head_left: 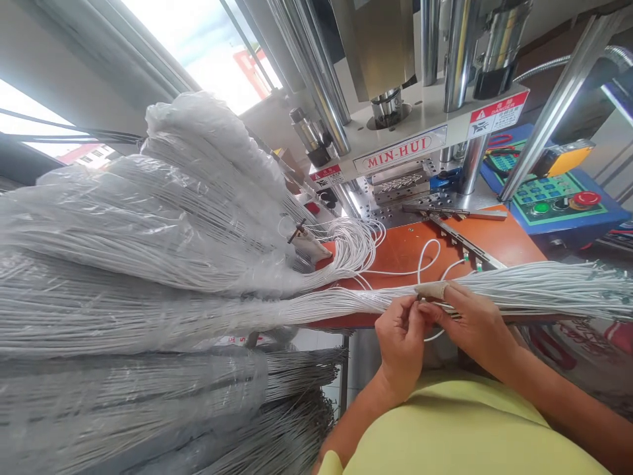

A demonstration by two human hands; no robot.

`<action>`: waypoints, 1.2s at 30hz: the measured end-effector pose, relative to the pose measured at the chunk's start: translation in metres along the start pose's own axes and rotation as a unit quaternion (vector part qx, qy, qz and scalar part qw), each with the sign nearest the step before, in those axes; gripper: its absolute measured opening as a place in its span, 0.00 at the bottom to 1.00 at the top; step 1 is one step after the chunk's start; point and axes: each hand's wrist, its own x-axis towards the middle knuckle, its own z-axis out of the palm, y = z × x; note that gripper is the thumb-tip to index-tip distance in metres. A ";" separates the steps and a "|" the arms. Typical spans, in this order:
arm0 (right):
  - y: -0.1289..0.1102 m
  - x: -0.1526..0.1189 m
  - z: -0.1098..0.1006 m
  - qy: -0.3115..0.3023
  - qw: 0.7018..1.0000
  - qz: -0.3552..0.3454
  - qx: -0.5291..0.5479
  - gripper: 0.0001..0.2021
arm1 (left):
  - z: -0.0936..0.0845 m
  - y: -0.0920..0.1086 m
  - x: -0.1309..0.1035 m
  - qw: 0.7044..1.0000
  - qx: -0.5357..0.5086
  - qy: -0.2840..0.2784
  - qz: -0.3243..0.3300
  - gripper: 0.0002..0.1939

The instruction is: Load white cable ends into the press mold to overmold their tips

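Note:
My left hand (403, 333) and my right hand (469, 323) meet fingertip to fingertip over the front edge of the bench. Both pinch a thin white cable (429, 241), which loops up behind the fingers. A small dark piece shows between the fingertips, mostly hidden. Pale tape or a finger cover wraps one right fingertip. Just behind the hands runs a thick bundle of white cables (534, 282), its far right ends bearing small connectors. A slim metal strip fixture (465, 241) lies beyond, with small green-and-metal connectors (465, 256) along it.
A press machine labelled MIN-HUI (400, 153) stands over a metal mould (401, 183). To its right is a blue control box (564, 221) with a red button. Plastic-wrapped cable bundles (148, 231) fill the left. A coiled white bundle (353, 244) rests on the orange-brown bench top (395, 244).

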 end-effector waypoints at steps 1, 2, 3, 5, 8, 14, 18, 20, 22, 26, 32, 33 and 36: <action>0.002 0.001 -0.002 -0.018 0.999 0.022 0.020 0.06 | -0.001 0.000 0.000 1.000 0.000 -0.009 0.009 0.10; 0.004 0.003 -0.004 -0.037 0.998 0.045 0.037 0.06 | -0.002 0.001 -0.001 1.000 -0.001 -0.019 0.016 0.10; 0.006 0.004 -0.005 -0.054 0.995 0.065 0.049 0.05 | -0.002 0.002 -0.001 0.999 -0.002 -0.027 0.020 0.10; 0.006 0.006 -0.005 -0.065 0.994 0.073 0.048 0.05 | -0.002 0.002 -0.002 0.999 0.002 -0.036 0.024 0.10; 0.002 0.007 0.000 -0.019 1.000 0.017 0.001 0.07 | 0.000 0.003 -0.002 0.999 0.025 -0.015 0.036 0.09; 0.002 0.006 0.002 -0.008 1.000 0.003 -0.001 0.09 | 0.004 0.003 -0.002 1.000 0.007 0.003 0.007 0.10; 0.006 0.006 -0.002 -0.047 0.999 -0.023 0.008 0.09 | 0.003 0.004 -0.001 1.000 -0.010 0.011 -0.012 0.11; 0.006 0.005 0.000 -0.025 0.999 -0.045 -0.015 0.09 | 0.003 0.003 0.000 1.000 0.006 0.006 -0.003 0.11; 0.005 0.006 0.002 -0.009 0.997 -0.060 -0.036 0.09 | 0.003 0.002 0.000 1.000 0.027 -0.005 0.010 0.12; 0.003 0.007 0.004 0.021 0.995 -0.080 -0.050 0.09 | 0.003 0.003 -0.001 0.994 0.091 0.005 0.059 0.10; 0.007 0.004 0.004 0.004 0.995 -0.080 -0.056 0.13 | 0.004 0.002 -0.002 0.986 0.150 0.012 0.077 0.09; 0.008 0.003 0.004 -0.003 0.994 -0.083 -0.065 0.12 | 0.004 0.002 -0.002 0.983 0.164 0.009 0.083 0.09; 0.011 0.003 0.004 -0.015 0.991 -0.094 -0.097 0.12 | 0.003 0.002 -0.002 0.972 0.209 -0.002 0.108 0.09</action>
